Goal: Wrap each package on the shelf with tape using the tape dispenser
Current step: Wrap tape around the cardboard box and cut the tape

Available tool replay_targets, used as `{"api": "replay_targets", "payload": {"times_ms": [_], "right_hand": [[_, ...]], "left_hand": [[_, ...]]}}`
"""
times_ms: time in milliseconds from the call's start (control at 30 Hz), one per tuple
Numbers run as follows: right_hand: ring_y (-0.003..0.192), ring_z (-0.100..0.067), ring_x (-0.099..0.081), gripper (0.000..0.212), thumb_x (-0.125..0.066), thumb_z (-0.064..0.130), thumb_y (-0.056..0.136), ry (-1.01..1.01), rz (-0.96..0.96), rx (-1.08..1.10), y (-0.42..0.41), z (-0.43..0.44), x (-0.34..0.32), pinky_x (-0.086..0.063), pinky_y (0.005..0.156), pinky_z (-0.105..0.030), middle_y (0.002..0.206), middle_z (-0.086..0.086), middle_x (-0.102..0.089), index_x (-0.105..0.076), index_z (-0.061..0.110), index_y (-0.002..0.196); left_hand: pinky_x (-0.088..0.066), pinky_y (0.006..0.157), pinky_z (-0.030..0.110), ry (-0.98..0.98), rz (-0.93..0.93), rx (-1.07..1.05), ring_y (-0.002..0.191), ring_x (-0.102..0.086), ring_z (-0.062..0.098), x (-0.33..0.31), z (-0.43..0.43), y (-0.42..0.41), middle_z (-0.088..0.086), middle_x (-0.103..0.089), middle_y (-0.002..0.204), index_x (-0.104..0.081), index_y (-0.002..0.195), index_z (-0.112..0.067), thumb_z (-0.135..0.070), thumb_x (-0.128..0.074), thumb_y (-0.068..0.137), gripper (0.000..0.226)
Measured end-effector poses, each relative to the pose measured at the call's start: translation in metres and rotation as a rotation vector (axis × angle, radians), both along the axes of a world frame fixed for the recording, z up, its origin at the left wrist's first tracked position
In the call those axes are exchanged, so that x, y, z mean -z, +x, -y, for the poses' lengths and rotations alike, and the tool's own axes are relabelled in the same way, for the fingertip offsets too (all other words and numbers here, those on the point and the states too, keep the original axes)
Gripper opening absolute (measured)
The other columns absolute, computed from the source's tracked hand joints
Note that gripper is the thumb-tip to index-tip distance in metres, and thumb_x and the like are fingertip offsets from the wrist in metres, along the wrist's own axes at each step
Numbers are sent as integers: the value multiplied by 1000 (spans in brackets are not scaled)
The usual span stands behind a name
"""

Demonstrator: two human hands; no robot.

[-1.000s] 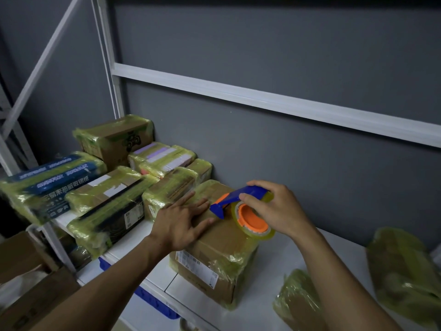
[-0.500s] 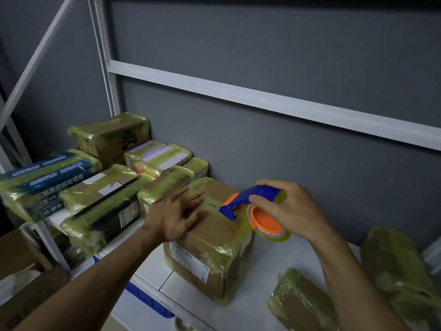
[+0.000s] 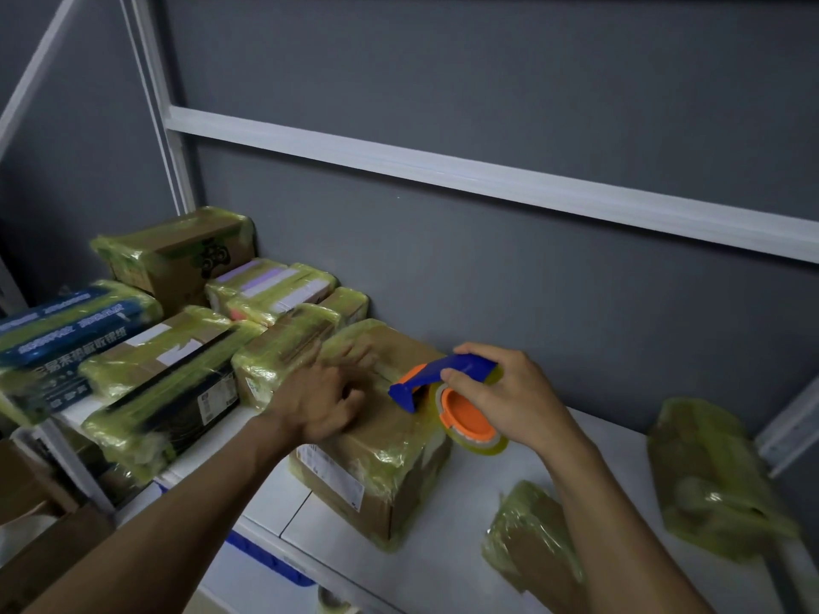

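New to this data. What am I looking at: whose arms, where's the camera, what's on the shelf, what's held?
There is no robot: these are a person's two bare arms, filmed by one wide-angle camera worn on the head, looking forward and down. The left hand rests on top of a cardboard box partly covered in yellowish tape; the hand is blurred, so its fingers are hard to read. The right hand grips a tape dispenser, blue with an orange core, at the box's top. The box sits on a white shelf. Wrapped packages are stacked to the left; a small parcel and a wrapped bag lie to the right.
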State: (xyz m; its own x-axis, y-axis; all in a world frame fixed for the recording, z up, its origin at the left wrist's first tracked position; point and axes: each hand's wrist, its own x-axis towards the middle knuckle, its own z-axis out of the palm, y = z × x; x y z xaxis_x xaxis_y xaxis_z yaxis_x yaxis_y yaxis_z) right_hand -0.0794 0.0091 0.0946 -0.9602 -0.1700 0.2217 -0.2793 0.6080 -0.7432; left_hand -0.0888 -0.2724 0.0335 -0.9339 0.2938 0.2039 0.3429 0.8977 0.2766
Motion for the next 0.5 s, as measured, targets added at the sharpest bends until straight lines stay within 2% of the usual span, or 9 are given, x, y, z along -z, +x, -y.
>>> {"api": "replay_targets", "payload": {"times_ms": [67, 167, 333, 400, 500], "right_hand": [[95, 12, -58, 36, -78, 51, 85, -3, 10, 2, 3, -2, 1, -44, 73, -10, 104, 30, -63, -70, 36, 116], [93, 19, -57, 37, -78, 50, 85, -9, 5, 9, 5, -4, 4, -41, 70, -4, 102, 32, -63, -70, 36, 118], [92, 25, -53, 35, -77, 46, 88, -29, -1, 12, 7, 2, 7, -41, 64, 2, 101, 31, -64, -69, 34, 120], [92, 25, -53, 36, -76, 46, 88, -40, 1, 17, 7, 5, 8, -41, 64, 2, 101, 30, -63, -68, 33, 121], [91, 25, -53, 39, -74, 48, 90, -40, -10, 27, 7, 14, 7, -42, 66, 0, 99, 32, -61, -67, 33, 125]], "left_hand": [[-8, 126, 43, 11, 54, 17, 154, -10, 5, 4, -10, 5, -21, -13, 163, -32, 158, -33, -51, -16, 83, 78], [-7, 126, 42, -78, 30, 22, 154, -4, 2, 16, -10, 7, -25, -7, 165, -23, 159, -41, -57, -10, 87, 75], [-10, 126, 42, -73, 10, 24, 153, -8, -2, 19, 1, -3, -31, -14, 162, -29, 154, -49, -68, -11, 99, 61], [-1, 126, 45, -77, -5, 54, 153, -6, 0, 17, 5, -13, -31, -17, 160, -32, 153, -50, -68, -12, 99, 61], [23, 120, 47, -98, -28, 136, 154, 10, 2, 14, 17, -31, -32, -17, 158, -33, 154, -46, -70, -8, 97, 66]]}}
